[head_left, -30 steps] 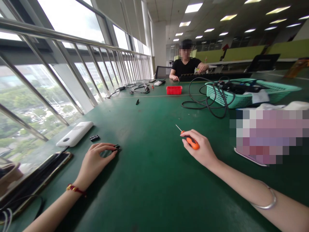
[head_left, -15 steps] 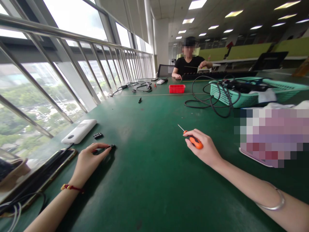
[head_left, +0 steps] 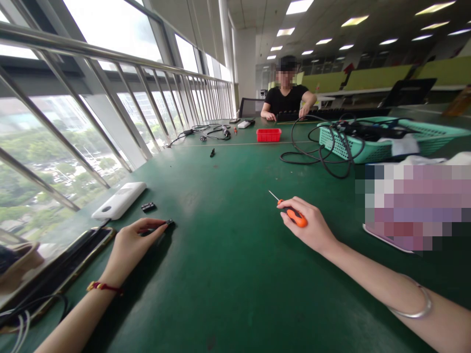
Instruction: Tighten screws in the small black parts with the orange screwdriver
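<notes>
My right hand [head_left: 311,225] is closed round a small orange-handled screwdriver [head_left: 293,215], its thin metal tip pointing up and to the left over the green table [head_left: 228,255]. My left hand [head_left: 132,245] rests on the table at the left, fingers pinched on a small black part [head_left: 168,223] at their tips. Another small black part [head_left: 148,207] lies just beyond that hand, beside a white power bank [head_left: 119,200].
A phone [head_left: 62,272] with cables lies at the near left edge by the window railing. A teal basket [head_left: 390,137] with black cables stands at the right, a red tray [head_left: 268,135] farther back. Another person sits at the far end.
My left hand has drawn a little to the left with the small black part. The right hand and screwdriver have barely moved. The far person has lowered a hand to the table.
</notes>
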The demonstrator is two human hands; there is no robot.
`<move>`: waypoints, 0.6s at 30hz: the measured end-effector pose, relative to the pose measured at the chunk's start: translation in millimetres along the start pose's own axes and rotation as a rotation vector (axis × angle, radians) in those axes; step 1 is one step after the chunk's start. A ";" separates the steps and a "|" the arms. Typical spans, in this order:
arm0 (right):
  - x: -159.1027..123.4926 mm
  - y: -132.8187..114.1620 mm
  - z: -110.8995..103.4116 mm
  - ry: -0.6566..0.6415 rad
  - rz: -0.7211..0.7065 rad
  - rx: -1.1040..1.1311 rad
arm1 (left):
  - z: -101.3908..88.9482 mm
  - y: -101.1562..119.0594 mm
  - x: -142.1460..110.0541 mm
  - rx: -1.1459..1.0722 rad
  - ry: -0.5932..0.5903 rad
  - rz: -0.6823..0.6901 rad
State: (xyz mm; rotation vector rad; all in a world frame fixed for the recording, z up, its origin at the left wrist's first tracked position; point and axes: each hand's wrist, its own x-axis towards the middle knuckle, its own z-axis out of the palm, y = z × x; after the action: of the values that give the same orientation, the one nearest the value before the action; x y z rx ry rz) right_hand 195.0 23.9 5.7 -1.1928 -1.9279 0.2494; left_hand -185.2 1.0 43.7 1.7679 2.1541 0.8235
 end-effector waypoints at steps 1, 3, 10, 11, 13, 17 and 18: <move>-0.1 0.3 0.1 -0.002 0.005 -0.002 | -0.5 0.8 -0.3 -0.007 0.000 -0.006; -0.4 0.8 0.3 -0.007 0.020 -0.003 | -1.5 3.0 -1.4 -0.010 -0.006 -0.012; -0.7 -0.2 0.1 -0.022 0.027 0.006 | -2.2 7.2 -2.4 -0.018 -0.029 -0.039; -0.6 -0.6 0.0 -0.019 0.022 0.010 | -2.0 7.5 -2.1 -0.025 -0.028 -0.045; -0.6 -1.1 -0.1 -0.014 0.016 0.013 | -1.8 7.7 -1.6 -0.033 -0.025 -0.051; -0.6 -0.6 0.4 -0.015 0.017 -0.002 | -1.8 5.9 -0.5 -0.038 -0.049 -0.038; -0.6 -0.4 0.5 -0.016 0.016 -0.005 | -1.9 4.5 0.3 -0.035 -0.032 -0.020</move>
State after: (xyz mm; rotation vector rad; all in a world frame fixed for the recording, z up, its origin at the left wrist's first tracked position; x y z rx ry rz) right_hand 194.6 23.4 5.2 -1.2130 -1.9346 0.2638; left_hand -182.5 1.3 47.7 1.7288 2.1205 0.8170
